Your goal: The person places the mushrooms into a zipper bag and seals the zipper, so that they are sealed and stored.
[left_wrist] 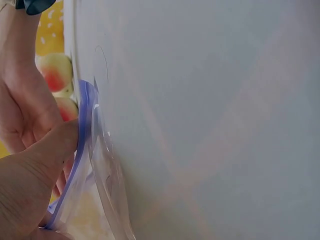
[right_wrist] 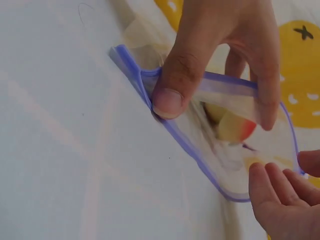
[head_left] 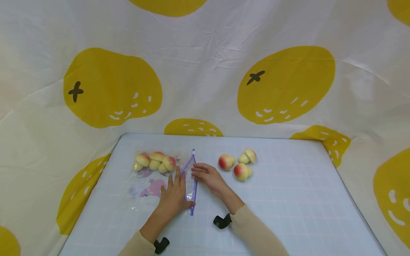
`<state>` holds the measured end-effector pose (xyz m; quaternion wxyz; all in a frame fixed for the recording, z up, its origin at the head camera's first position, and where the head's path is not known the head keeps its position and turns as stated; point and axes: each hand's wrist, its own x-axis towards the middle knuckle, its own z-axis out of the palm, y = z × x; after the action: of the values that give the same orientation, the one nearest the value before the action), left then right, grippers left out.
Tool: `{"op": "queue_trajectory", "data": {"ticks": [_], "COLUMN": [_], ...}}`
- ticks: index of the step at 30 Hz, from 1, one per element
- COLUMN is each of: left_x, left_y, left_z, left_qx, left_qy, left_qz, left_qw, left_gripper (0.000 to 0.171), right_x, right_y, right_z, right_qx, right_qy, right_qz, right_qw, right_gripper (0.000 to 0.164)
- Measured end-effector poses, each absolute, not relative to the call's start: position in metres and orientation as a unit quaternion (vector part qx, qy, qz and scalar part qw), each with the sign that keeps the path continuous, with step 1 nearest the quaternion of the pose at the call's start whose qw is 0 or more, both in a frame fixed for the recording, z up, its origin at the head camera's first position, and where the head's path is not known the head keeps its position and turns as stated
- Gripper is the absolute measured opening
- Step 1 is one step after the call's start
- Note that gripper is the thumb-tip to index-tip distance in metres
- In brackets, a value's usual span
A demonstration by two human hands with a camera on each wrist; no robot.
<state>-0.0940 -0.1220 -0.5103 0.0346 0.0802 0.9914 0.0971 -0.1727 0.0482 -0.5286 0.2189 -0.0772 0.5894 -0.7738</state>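
A clear zip bag (head_left: 137,199) with a purple zip edge (head_left: 195,188) and pink printing lies left of centre. Inside it, near the far side, are three toy mushrooms (head_left: 157,156) with red-and-yellow caps. My left hand (head_left: 173,199) rests on the bag with fingers spread. Its thumb (right_wrist: 170,100) presses one lip of the mouth near a corner, while the fingers lie over the other lip; the mouth stands apart. My right hand (head_left: 209,179), fingers loosely bent, touches the zip edge farther along; no pinch is plain to see.
Three more toy mushrooms (head_left: 242,172) sit on the table to the right of the bag. The pale checked tabletop (head_left: 298,192) ends at a hanging cloth (head_left: 198,81) printed with yellow fruit. A dark wrist camera (head_left: 222,221) is strapped near each sleeve.
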Motion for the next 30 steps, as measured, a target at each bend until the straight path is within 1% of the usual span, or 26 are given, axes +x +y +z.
{"op": "queue_trajectory", "data": {"ticks": [13,21,30], "left_x": [-0.095,-0.094,-0.095], "left_y": [-0.122,-0.123,-0.125], "left_z": [-0.509,-0.509,-0.509], "left_qx": [0.084,0.079,0.088], "left_qy": [0.99,0.989,0.987], "left_qz": [0.111,0.117,0.128], "left_qw": [0.033,0.045,0.041], "left_gripper": [0.121,0.121,0.122], "right_x": [-0.158,-0.147,-0.138], "right_y": [0.086,0.113,0.151], "right_z": [-0.51,-0.496,-0.481], "right_qx": [-0.093,-0.095,-0.113], "right_qy": [0.638,0.661,0.683], "right_qz": [-0.742,-0.727,-0.714], "right_qw": [0.182,0.158,0.102], "right_gripper": [0.045,0.046,0.045]}}
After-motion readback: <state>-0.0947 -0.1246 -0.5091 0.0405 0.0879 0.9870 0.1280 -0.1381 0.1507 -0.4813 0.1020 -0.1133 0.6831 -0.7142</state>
